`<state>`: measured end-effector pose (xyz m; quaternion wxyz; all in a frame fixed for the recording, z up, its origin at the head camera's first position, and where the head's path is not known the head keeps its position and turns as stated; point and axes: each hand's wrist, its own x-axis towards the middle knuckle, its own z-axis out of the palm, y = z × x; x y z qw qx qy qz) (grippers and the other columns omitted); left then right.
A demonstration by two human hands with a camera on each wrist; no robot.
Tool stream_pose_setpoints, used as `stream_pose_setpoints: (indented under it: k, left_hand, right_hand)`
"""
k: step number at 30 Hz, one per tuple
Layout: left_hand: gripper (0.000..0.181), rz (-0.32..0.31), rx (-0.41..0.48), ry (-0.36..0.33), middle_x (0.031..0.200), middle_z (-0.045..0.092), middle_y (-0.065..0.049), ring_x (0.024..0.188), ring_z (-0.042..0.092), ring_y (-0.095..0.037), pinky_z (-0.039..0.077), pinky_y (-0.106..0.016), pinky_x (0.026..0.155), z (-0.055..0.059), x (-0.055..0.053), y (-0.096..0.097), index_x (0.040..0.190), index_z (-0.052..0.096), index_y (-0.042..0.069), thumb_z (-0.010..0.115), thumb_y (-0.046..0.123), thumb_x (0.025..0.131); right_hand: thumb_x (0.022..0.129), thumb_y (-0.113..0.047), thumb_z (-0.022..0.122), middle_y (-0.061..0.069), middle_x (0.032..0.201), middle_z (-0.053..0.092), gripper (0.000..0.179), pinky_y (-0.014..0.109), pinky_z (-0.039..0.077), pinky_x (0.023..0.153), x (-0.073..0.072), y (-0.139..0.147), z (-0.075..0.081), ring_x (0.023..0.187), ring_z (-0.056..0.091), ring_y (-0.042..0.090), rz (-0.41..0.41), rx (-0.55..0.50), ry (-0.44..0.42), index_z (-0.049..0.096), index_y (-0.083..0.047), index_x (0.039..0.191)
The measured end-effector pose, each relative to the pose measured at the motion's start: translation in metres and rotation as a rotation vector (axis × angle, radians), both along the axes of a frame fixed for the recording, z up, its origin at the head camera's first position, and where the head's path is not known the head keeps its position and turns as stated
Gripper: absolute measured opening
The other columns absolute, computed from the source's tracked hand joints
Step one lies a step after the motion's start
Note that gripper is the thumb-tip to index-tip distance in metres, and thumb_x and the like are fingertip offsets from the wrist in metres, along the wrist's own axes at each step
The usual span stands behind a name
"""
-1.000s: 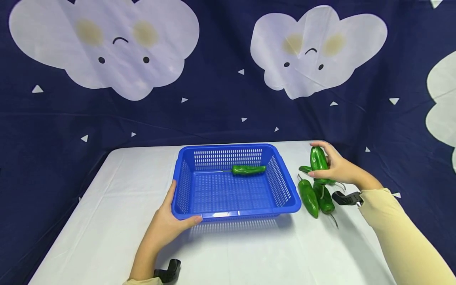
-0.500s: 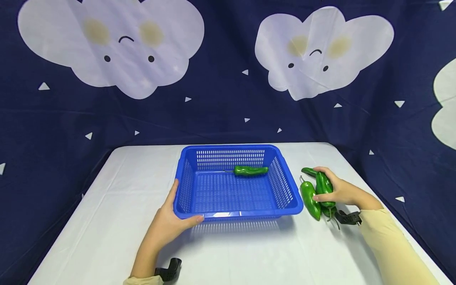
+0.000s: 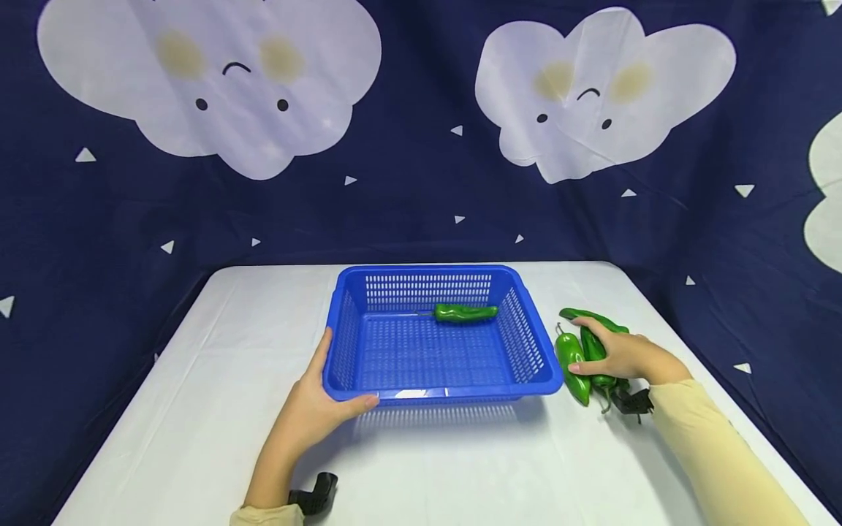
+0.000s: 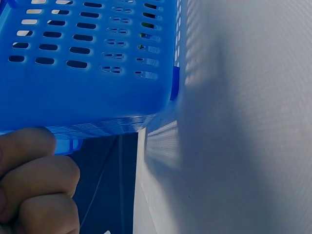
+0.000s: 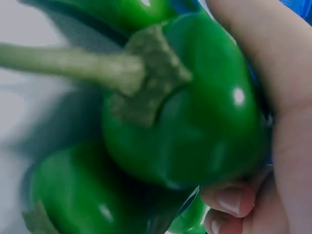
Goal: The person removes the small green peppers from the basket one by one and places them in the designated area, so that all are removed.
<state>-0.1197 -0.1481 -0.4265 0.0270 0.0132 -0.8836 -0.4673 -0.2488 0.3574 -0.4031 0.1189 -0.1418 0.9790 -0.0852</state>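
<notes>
My left hand (image 3: 305, 409) grips the front-left corner of a blue plastic basket (image 3: 421, 395), with the thumb along its front rim. In the left wrist view, curled fingers (image 4: 44, 175) lie at the basket's (image 4: 87, 105) edge. One green pepper (image 3: 465, 313) lies inside near the back wall. Right of the basket, my right hand (image 3: 628, 354) holds another green pepper (image 3: 593, 347) between thumb and fingers; its stem end (image 5: 146, 75) faces the right wrist camera. A pepper lies at its left (image 3: 571, 365), one behind it (image 3: 582, 314), and another beneath, partly hidden by the hand.
A white cloth (image 3: 460, 467) covers the table. Behind it hangs a dark blue curtain (image 3: 408, 197) with white clouds and small triangles. Each wrist wears a black strap, one showing as a black band (image 3: 316, 493) on the left.
My right hand has come down and toward me with the pepper, from above the back of the pile to low over it. My left hand stays on the basket corner.
</notes>
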Motion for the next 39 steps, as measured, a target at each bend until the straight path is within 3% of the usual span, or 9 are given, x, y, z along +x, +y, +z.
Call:
stream_pose_setpoints:
  k: [7, 12, 16, 18, 20, 24, 28, 36, 39]
  left_hand:
    - [0.129, 0.014, -0.008, 0.023, 0.156, 0.037, -0.022, 0.135, 0.048, -0.042, 0.041, -0.062, 0.107, -0.001, 0.001, 0.002, 0.159, 0.0, 0.039, 0.086, 0.059, 0.065]
    - [0.129, 0.002, -0.017, 0.005, 0.158, 0.035, -0.021, 0.137, 0.046, -0.043, 0.04, -0.063, 0.107, 0.003, -0.001, 0.005, 0.159, -0.001, 0.04, 0.085, 0.062, 0.065]
    - [0.13, -0.007, -0.018, -0.004, 0.158, 0.034, -0.02, 0.138, 0.044, -0.043, 0.039, -0.063, 0.108, 0.005, -0.002, 0.005, 0.159, -0.001, 0.039, 0.085, 0.062, 0.064]
    - [0.13, -0.007, -0.018, -0.004, 0.158, 0.034, -0.021, 0.138, 0.044, -0.043, 0.038, -0.063, 0.108, 0.005, -0.001, 0.004, 0.159, -0.001, 0.039, 0.086, 0.061, 0.064]
    - [0.13, -0.006, -0.013, -0.005, 0.158, 0.034, -0.021, 0.138, 0.044, -0.043, 0.038, -0.063, 0.108, 0.004, -0.001, 0.004, 0.159, -0.001, 0.039, 0.086, 0.06, 0.065]
    - [0.129, 0.005, 0.004, -0.016, 0.16, 0.031, -0.018, 0.14, 0.042, -0.042, 0.037, -0.063, 0.11, 0.002, 0.003, 0.001, 0.159, -0.001, 0.039, 0.086, 0.059, 0.066]
    - [0.13, 0.014, 0.008, -0.03, 0.162, 0.027, -0.017, 0.142, 0.038, -0.042, 0.035, -0.064, 0.11, -0.001, 0.005, 0.0, 0.159, -0.002, 0.039, 0.086, 0.058, 0.066]
    - [0.13, 0.001, 0.015, -0.019, 0.163, 0.023, -0.018, 0.145, 0.033, -0.045, 0.033, -0.066, 0.111, -0.001, 0.003, 0.0, 0.158, -0.003, 0.04, 0.087, 0.058, 0.066]
    - [0.13, -0.003, 0.021, -0.015, 0.164, 0.021, -0.017, 0.146, 0.03, -0.044, 0.031, -0.066, 0.111, 0.0, 0.002, 0.001, 0.158, -0.004, 0.04, 0.087, 0.057, 0.067]
  right_hand:
    - [0.085, -0.071, 0.06, 0.04, 0.132, 0.053, 0.092, 0.064, 0.049, 0.083, -0.004, 0.0, 0.003, 0.11, 0.061, 0.052, 0.021, -0.01, -0.003, 0.025, -0.02, 0.152]
    - [0.09, -0.069, 0.054, 0.043, 0.133, 0.05, 0.088, 0.061, 0.05, 0.081, -0.006, 0.002, 0.012, 0.109, 0.061, 0.054, -0.012, -0.031, 0.008, 0.022, -0.017, 0.154]
    - [0.093, -0.063, 0.054, 0.027, 0.101, 0.066, 0.081, 0.046, 0.05, 0.065, -0.009, -0.003, 0.026, 0.08, 0.065, 0.034, -0.02, -0.08, 0.035, 0.023, -0.017, 0.152]
    - [0.095, -0.059, 0.054, 0.012, 0.082, 0.06, 0.078, 0.037, 0.046, 0.058, -0.011, -0.009, 0.035, 0.066, 0.056, 0.022, -0.009, -0.111, 0.065, 0.026, -0.015, 0.152]
    - [0.096, -0.056, 0.054, 0.004, 0.073, 0.051, 0.074, 0.032, 0.04, 0.054, -0.014, -0.017, 0.046, 0.06, 0.048, 0.017, 0.01, -0.134, 0.1, 0.028, -0.014, 0.151]
    - [0.098, -0.052, 0.054, 0.003, 0.075, 0.051, 0.066, 0.03, 0.04, 0.057, -0.025, -0.044, 0.071, 0.062, 0.048, 0.015, 0.084, -0.163, 0.204, 0.033, -0.014, 0.148]
    - [0.097, -0.055, 0.054, 0.004, 0.08, 0.054, 0.064, 0.031, 0.043, 0.057, -0.032, -0.075, 0.086, 0.064, 0.051, 0.017, 0.142, -0.203, 0.246, 0.035, -0.02, 0.148]
    - [0.095, -0.052, 0.059, 0.003, 0.089, 0.054, 0.061, 0.033, 0.043, 0.059, -0.039, -0.129, 0.096, 0.065, 0.051, 0.018, 0.218, -0.227, 0.222, 0.037, -0.033, 0.148]
    - [0.094, -0.057, 0.059, 0.003, 0.096, 0.055, 0.063, 0.034, 0.045, 0.064, -0.044, -0.148, 0.095, 0.073, 0.053, 0.019, 0.242, -0.213, 0.187, 0.035, -0.037, 0.149]
